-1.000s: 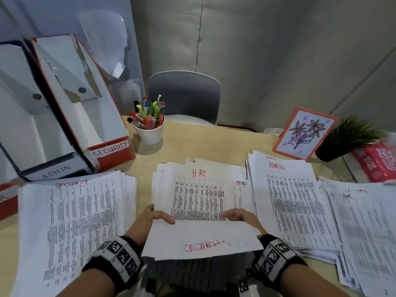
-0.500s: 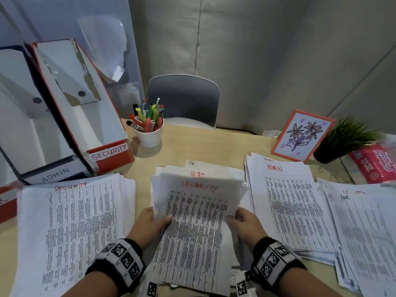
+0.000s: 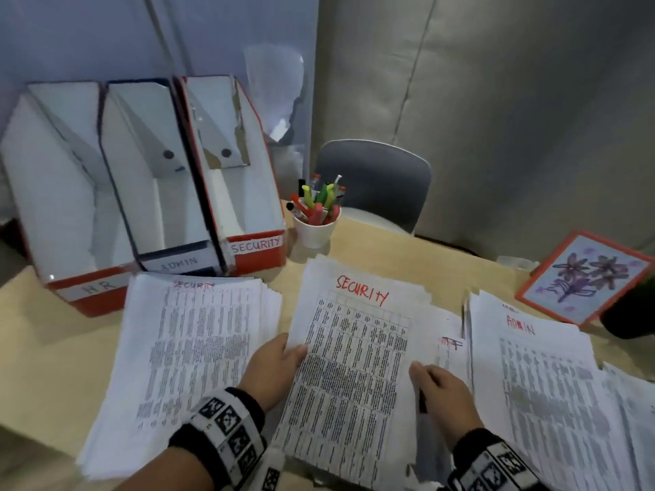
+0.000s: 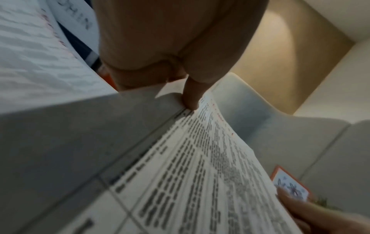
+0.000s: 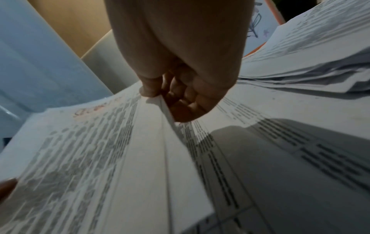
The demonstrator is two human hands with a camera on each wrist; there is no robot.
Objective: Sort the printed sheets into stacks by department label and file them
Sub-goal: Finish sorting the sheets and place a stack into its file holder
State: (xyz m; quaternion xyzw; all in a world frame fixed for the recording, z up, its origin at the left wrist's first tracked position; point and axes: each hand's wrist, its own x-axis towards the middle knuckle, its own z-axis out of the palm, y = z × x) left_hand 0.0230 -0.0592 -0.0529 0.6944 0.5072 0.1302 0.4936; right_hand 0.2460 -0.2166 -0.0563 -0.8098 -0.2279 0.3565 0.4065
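Both hands hold one printed sheet headed SECURITY by its side edges.

The left hand (image 3: 274, 366) pinches the sheet's (image 3: 351, 377) left edge, thumb on top; the right hand (image 3: 441, 391) pinches the right edge, thumb above and fingers curled beneath. Just left of the left hand lies the SECURITY stack (image 3: 191, 349); right of the right hand, the ADMIN stack (image 3: 542, 377). Beyond the left hand stand three file boxes: HR box (image 3: 88, 288), ADMIN box (image 3: 177, 265), SECURITY box (image 3: 255, 246). A pen cup (image 3: 315, 225) stands beyond both hands.
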